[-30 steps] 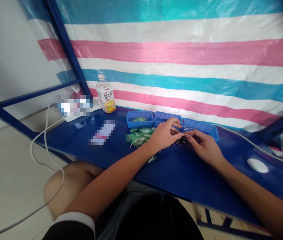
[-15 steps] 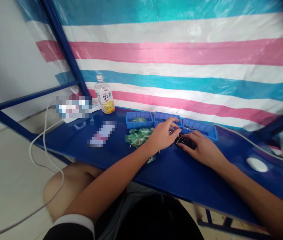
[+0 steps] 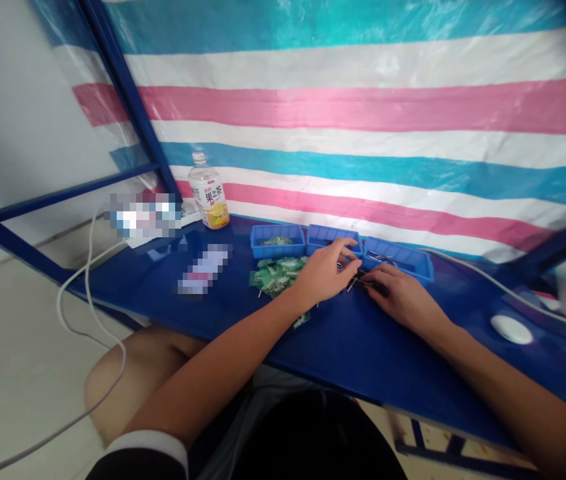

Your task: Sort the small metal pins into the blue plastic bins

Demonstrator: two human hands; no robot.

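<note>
Where the glossy blue tabletop (image 3: 343, 350) comes nearest: one loose green-and-silver scrap (image 3: 301, 320), front-left of the middle blue ribbed plastic tray (image 3: 330, 233), landmark below.
White oval object: one, smooth (image 3: 511, 329), well to the right of the middle tray.
Right hand: one, bare (image 3: 403, 295), front-right of the middle tray; fingers curled down, tips at a heap of small black pieces with thin silvery pins (image 3: 361, 281); whether one is pinched, cannot tell.
Left hand: one, bare (image 3: 329, 272), directly in front of the middle tray, overlapping it in view; fingers half bent, thumb apart from forefinger; anything held is hidden, cannot tell.
Black heap: one, before the middle tray, between the hands; pieces overlap, no count possible.
Step at black heap: judged to be picking through or separating pieces by fingertip.
Next move at black heap: would call for a light pinch on a single piece, neighbours kept from dragging along.
Green heap: one, flat green-and-silver pieces (image 3: 277, 277), front-left of the middle tray; uncounted, overlapping.
Blue trays: three in a row; left tray (image 3: 279, 253) holds green pieces, right tray (image 3: 420, 269) a few thin pins, exact number unclear.
Bottle: one, clear plastic, yellow-labelled (image 3: 211, 203), upright, left of and behind the middle tray.
Striped sheet: one, blue-white-pink plastic (image 3: 313, 107), behind the middle tray.
</note>
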